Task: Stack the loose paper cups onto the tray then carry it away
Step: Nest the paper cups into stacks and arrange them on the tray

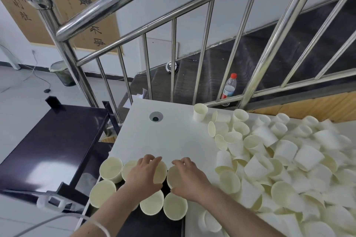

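bare white tabletop (173, 136) ahead, loose cup heap (279, 159) crowding right, railing (202, 54) behind

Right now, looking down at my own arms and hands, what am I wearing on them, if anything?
Both forearms are bare, with no sleeves in view. The left wrist carries a thin white band or string. The right hand and left hand show no gloves, rings or watch.

Both hands side by side, left (143, 174) and right (189, 180), palms down, fingers curled
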